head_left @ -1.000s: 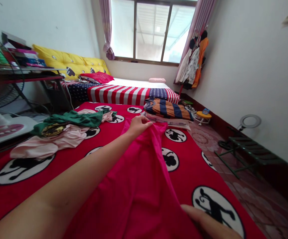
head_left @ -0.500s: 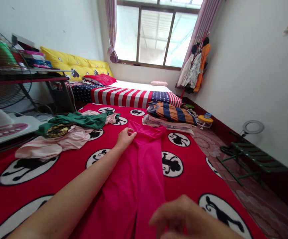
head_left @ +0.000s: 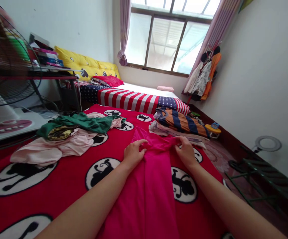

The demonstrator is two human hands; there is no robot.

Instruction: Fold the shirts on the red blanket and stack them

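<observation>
A bright pink garment (head_left: 148, 186) lies lengthwise on a red blanket (head_left: 64, 172) printed with black-and-white monkey circles. My left hand (head_left: 133, 153) is closed on the garment's far end at its left corner. My right hand (head_left: 185, 151) pinches the same far edge at its right corner. Both forearms stretch forward along the cloth.
A heap of green and pale pink clothes (head_left: 66, 136) lies to the left. A folded stack topped by an orange-and-navy striped piece (head_left: 181, 122) sits just beyond my hands. A fan (head_left: 6, 69) stands far left, a flag-patterned bed (head_left: 136, 98) behind, and a green folding rack (head_left: 260, 176) on the floor to the right.
My right hand has moved from the near end of the pink garment up to its far edge and taken hold there. The left hand has stayed on the far end.
</observation>
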